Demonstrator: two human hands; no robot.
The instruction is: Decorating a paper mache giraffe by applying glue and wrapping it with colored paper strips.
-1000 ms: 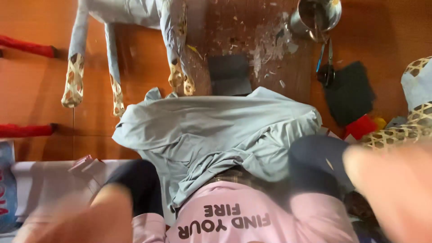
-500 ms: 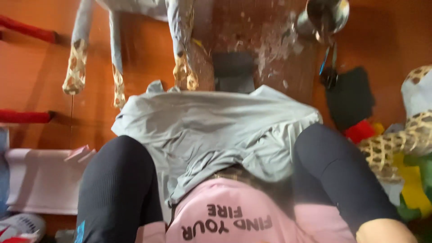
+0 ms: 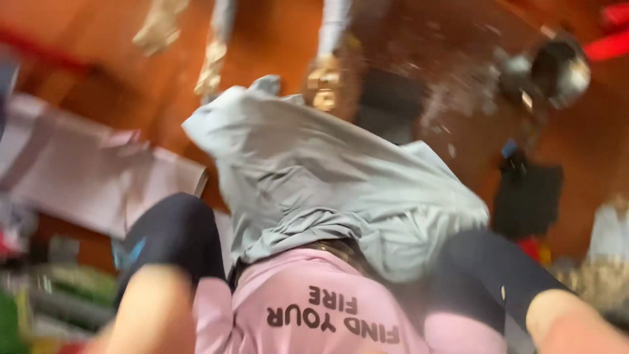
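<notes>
the grey garment (image 3: 341, 183) is thin matt cloth, creased and softly folded. the pink top (image 3: 308, 314) below it looks like smooth matt fabric with dark print. the black sleeves (image 3: 173, 236) are sleek, stretchy cloth. the floor (image 3: 85, 39) is glossy reddish wood. the round pot (image 3: 557, 65) is shiny metal.

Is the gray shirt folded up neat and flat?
No, the gray shirt lies rumpled and bunched in a heap over the pink shirt, with wrinkles and a loose end sticking out.
</notes>
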